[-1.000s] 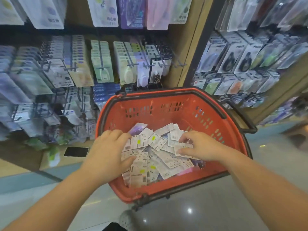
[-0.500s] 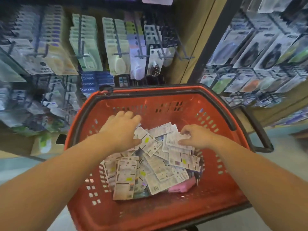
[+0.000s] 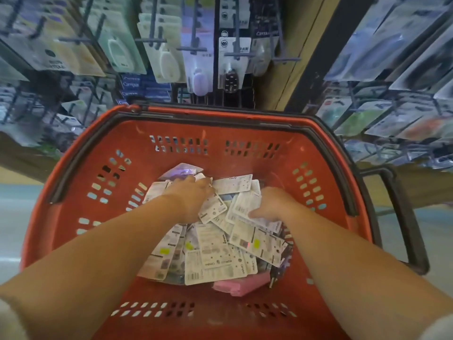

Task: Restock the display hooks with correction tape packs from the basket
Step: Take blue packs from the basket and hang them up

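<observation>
1. The left hand (image 3: 191,195), inside the red basket (image 3: 215,133), is bare, and so is its wrist.
2. The right hand (image 3: 272,204), also inside the basket, is bare to the wrist too.
3. Both forearms are uncovered along all that shows above the basket's near rim.
4. The left sleeve (image 3: 8,317) is a pale, whitish edge of cloth beyond the basket's near left corner.
5. The right sleeve (image 3: 438,331) is a pale grey-white edge beyond the basket's near right corner. Too little shows to tell the garment.
</observation>
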`<control>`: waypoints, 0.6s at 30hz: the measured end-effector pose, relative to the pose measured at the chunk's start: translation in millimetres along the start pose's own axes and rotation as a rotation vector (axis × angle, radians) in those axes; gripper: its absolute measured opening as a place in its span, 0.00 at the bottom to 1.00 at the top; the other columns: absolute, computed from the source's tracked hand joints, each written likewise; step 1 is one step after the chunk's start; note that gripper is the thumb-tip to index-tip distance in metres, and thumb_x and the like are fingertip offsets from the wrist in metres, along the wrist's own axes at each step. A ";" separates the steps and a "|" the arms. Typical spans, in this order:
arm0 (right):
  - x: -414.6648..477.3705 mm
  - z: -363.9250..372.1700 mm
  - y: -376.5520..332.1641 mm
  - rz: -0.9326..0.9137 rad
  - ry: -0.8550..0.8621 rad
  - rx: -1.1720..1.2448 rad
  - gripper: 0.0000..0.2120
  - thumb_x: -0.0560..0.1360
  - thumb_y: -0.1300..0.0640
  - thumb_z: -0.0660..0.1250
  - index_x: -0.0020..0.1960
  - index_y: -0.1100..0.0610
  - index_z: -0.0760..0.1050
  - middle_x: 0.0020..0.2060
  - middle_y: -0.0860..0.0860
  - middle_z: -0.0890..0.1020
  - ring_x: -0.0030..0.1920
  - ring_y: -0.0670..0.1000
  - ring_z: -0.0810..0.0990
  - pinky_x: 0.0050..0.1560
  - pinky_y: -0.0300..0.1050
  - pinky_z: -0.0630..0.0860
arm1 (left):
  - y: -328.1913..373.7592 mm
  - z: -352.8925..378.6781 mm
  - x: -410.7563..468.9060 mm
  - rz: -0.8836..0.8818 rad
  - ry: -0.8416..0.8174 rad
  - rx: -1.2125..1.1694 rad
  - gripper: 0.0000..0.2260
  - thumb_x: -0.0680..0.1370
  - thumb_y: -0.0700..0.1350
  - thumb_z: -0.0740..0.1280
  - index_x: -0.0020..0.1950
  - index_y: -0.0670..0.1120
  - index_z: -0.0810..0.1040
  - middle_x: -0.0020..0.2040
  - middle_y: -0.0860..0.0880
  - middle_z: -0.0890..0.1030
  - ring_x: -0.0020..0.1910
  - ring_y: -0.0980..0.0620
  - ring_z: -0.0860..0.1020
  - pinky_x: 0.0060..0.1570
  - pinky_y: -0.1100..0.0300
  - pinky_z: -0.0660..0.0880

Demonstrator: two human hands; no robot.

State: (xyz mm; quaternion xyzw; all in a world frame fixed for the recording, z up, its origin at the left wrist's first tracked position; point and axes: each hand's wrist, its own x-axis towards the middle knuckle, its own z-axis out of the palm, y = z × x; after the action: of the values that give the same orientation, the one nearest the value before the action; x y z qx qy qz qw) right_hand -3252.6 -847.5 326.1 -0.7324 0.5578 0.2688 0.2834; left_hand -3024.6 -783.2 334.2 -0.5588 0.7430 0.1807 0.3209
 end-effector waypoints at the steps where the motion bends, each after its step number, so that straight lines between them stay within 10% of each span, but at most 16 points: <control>1: -0.5 -1.4 1.0 0.005 0.012 -0.002 0.23 0.73 0.40 0.75 0.55 0.57 0.77 0.48 0.51 0.82 0.47 0.54 0.81 0.44 0.45 0.78 | 1.1 0.5 2.6 0.006 -0.008 0.017 0.40 0.81 0.50 0.70 0.86 0.54 0.50 0.86 0.51 0.49 0.80 0.40 0.61 0.73 0.43 0.69; 10: -19.6 -23.0 -2.0 -0.017 0.111 0.012 0.18 0.78 0.48 0.72 0.37 0.56 0.70 0.36 0.51 0.76 0.38 0.55 0.77 0.31 0.44 0.66 | 0.9 -1.5 10.4 0.028 0.018 0.094 0.30 0.84 0.44 0.64 0.85 0.54 0.57 0.82 0.49 0.66 0.79 0.43 0.65 0.71 0.46 0.68; 15: -54.3 -46.4 -2.7 -0.048 0.181 0.131 0.12 0.81 0.52 0.67 0.52 0.62 0.77 0.47 0.53 0.78 0.45 0.56 0.77 0.36 0.44 0.68 | -14.5 -2.2 -1.1 0.016 0.160 -0.184 0.13 0.85 0.46 0.62 0.68 0.54 0.76 0.62 0.44 0.81 0.60 0.42 0.77 0.54 0.52 0.73; 18: -76.8 -49.0 -2.7 -0.027 0.314 0.347 0.10 0.82 0.52 0.66 0.45 0.54 0.71 0.42 0.50 0.76 0.41 0.54 0.74 0.33 0.45 0.65 | -16.0 -11.8 -16.7 -0.025 0.267 -0.416 0.05 0.86 0.49 0.63 0.59 0.49 0.72 0.56 0.42 0.83 0.51 0.41 0.79 0.47 0.50 0.75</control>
State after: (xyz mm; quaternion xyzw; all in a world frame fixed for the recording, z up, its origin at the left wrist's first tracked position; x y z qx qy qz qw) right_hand -3264.2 -830.9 415.0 -0.7130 0.6230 0.0479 0.3182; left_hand -3009.9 -783.6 355.5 -0.6411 0.7186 0.2504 0.1000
